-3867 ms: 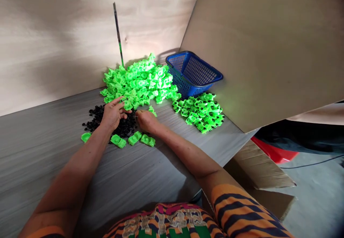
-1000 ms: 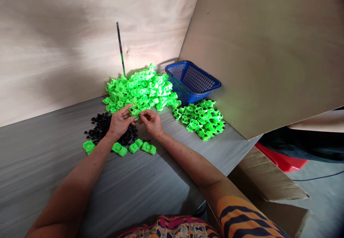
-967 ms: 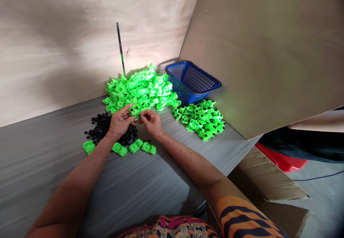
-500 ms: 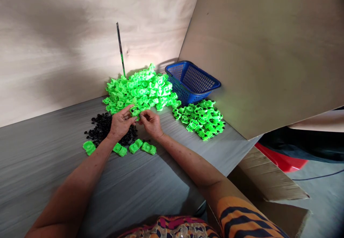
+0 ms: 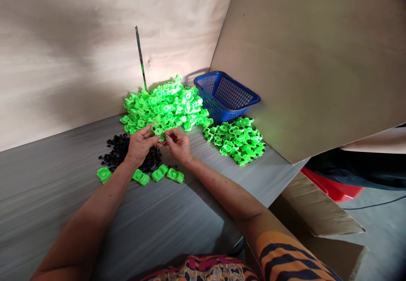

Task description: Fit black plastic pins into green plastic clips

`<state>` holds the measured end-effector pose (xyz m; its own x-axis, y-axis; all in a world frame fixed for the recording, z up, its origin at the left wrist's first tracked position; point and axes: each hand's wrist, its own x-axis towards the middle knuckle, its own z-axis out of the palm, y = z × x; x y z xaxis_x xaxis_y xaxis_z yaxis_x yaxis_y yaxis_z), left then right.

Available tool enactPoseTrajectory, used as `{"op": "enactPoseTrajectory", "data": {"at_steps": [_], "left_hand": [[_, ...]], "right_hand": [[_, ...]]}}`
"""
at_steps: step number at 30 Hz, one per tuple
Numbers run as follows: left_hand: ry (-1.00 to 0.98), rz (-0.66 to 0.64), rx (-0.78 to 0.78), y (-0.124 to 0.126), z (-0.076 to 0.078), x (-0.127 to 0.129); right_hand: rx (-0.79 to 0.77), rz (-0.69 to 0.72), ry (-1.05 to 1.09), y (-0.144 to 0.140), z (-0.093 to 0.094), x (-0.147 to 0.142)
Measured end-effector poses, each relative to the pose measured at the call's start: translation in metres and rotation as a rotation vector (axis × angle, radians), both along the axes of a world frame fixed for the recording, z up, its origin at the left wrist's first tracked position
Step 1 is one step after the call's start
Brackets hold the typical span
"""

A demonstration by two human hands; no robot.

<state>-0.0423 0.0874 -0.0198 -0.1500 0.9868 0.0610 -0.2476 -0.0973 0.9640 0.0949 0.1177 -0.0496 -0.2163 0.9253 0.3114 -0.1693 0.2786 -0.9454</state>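
Note:
In the head view, my left hand (image 5: 138,147) is closed around the side of a small green plastic toy car (image 5: 157,131), turned so a black wheel axle shows on it. My right hand (image 5: 180,146) pinches at the car's near right edge; whatever is between its fingertips is too small to make out. Beneath and behind my left hand lies a heap of black wheel pieces (image 5: 116,154). Several green car bodies (image 5: 175,175) lie in a loose row nearer to me, without visible wheels. Just beyond my hands rises a big pile of green car bodies (image 5: 165,103).
Right of my hands is a smaller pile of green cars with black wheels (image 5: 237,141). Behind it stands a blue mesh basket (image 5: 226,103). Wooden panels (image 5: 95,39) bound the grey table (image 5: 152,221) at the back and right. A cardboard box (image 5: 320,209) sits below the right edge.
The toy car has shifted slightly left and tilted a little between my hands. My left hand has moved slightly left; my right hand keeps its pinch at the car's edge.

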Motion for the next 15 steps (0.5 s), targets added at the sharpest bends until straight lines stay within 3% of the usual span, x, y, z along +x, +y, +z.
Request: {"op": "enactPoseTrajectory", "data": {"at_steps": [6,15], "left_hand": [[0.013,0.079,0.028,-0.0019,0.0021,0.0061],[0.066,0.098,0.08,-0.0047,0.004,0.0072]], "right_hand": [[-0.013,-0.009,0.024,-0.0022,0.002,0.0001],[0.007,0.003,0.052,-0.002,0.0057,0.0013]]}}
